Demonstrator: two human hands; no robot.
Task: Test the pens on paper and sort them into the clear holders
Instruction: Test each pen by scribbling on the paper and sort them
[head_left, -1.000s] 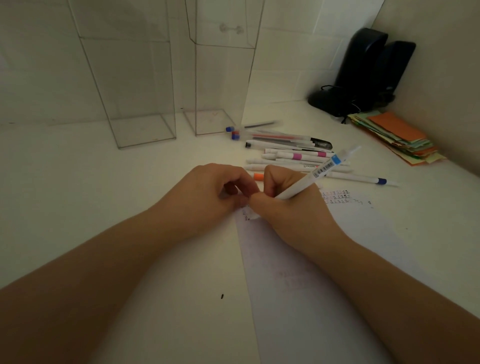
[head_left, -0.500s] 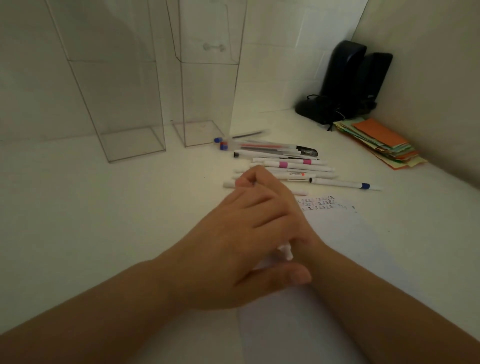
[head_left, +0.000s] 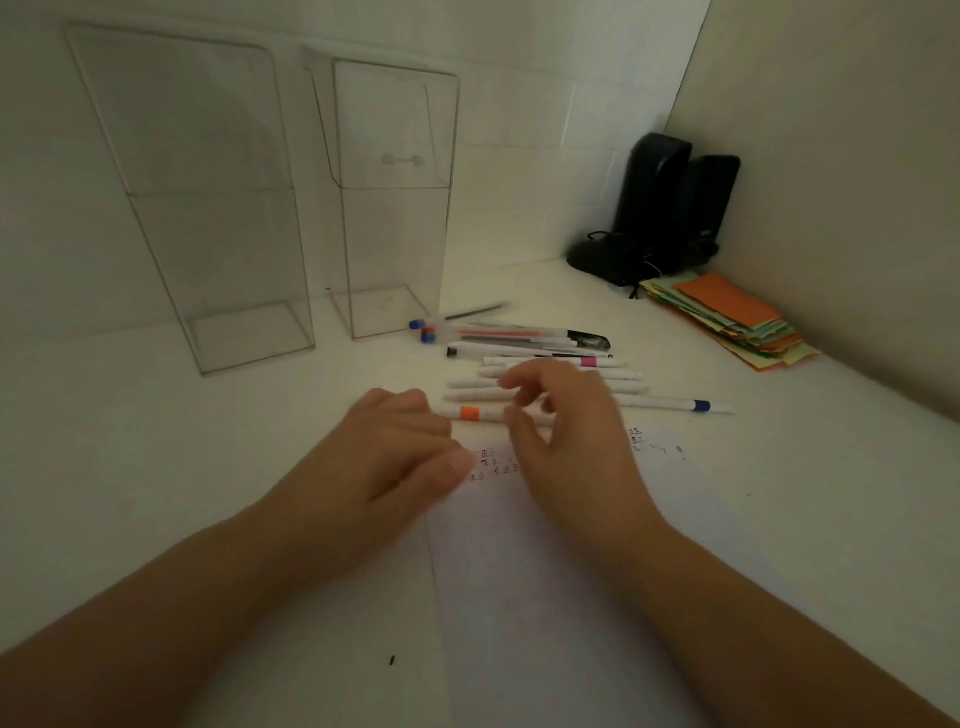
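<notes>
Two tall clear holders stand at the back, the left holder (head_left: 249, 338) and the right holder (head_left: 384, 317), both with nothing inside. Several pens (head_left: 524, 345) lie in a row in front of the right holder. A white pen with an orange band (head_left: 470, 413) is nearest me, and one with a blue band (head_left: 701, 406) lies to the right. White paper (head_left: 582, 582) with small test marks lies under my arms. My left hand (head_left: 395, 457) rests on the paper's top left corner, fingers loosely curled, holding nothing. My right hand (head_left: 566, 431) hovers over the pens with fingers spread, blurred.
Two black speakers (head_left: 670, 208) stand in the back right corner. A stack of coloured paper slips (head_left: 727, 317) lies in front of them, against the right wall. A small dark speck (head_left: 392, 660) sits on the table near me.
My right hand let go of the white pen it was writing with and reached forward over the pen row. My left hand came off the right hand and settled on the paper's corner.
</notes>
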